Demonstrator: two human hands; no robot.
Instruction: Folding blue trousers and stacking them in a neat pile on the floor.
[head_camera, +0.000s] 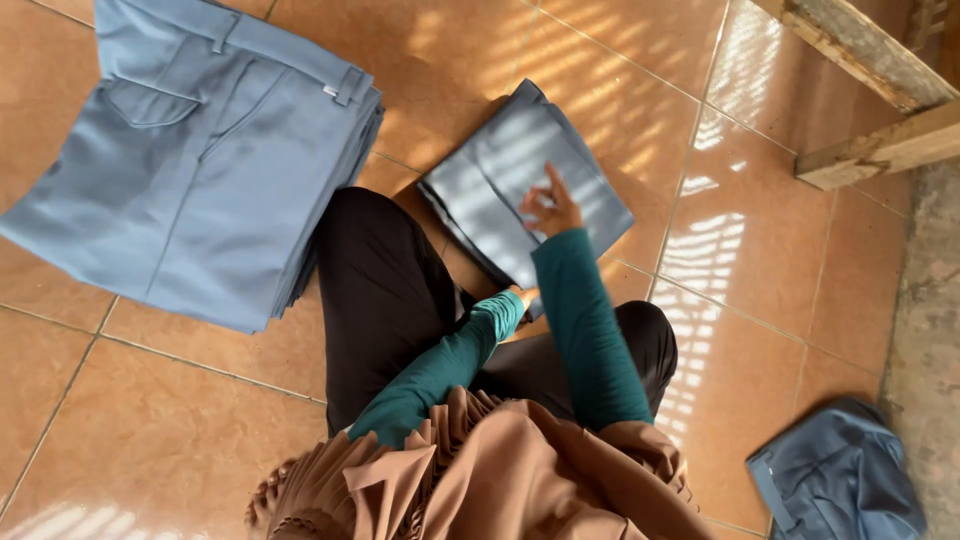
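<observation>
On the tiled floor (760, 250) just ahead of our knees lies a folded pair of blue-grey trousers (500, 170). Our right hand (550, 208) rests on it, fingers loosely spread, grip released. Our left hand (522, 297) is at its near edge, mostly hidden; we cannot tell its grip. A stack of folded trousers (190, 160) lies well apart.
</observation>
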